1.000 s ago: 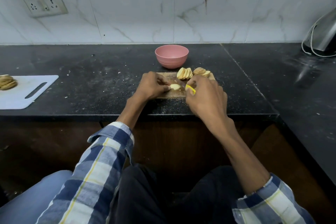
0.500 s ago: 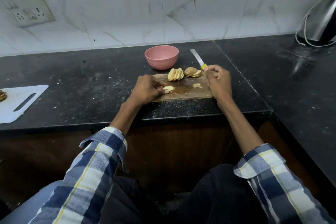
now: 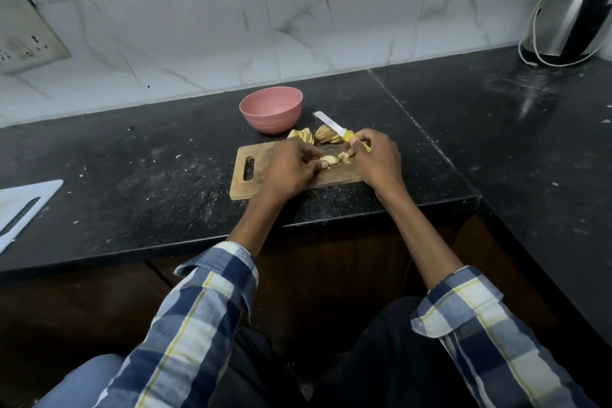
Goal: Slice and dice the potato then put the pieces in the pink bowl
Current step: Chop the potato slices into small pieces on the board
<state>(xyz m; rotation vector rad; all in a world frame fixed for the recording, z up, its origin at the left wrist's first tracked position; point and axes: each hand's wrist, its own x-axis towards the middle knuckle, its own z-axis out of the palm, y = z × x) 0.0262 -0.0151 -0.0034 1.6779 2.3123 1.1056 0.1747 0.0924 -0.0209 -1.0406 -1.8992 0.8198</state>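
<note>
A black speckled stone countertop (image 3: 139, 156) runs into a corner beneath white marble-veined wall tiles (image 3: 347, 20). A grimy socket plate (image 3: 26, 40) sits left; dark wooden cabinets (image 3: 82, 315) stand below.

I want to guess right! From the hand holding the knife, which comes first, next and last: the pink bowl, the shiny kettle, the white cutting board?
From the right hand:
1. Round pink bowl, just beyond the wooden board, toward the wall.
2. Shiny metal kettle, far right corner by the tiles.
3. White plastic cutting board, far left edge of the dark counter.
</note>
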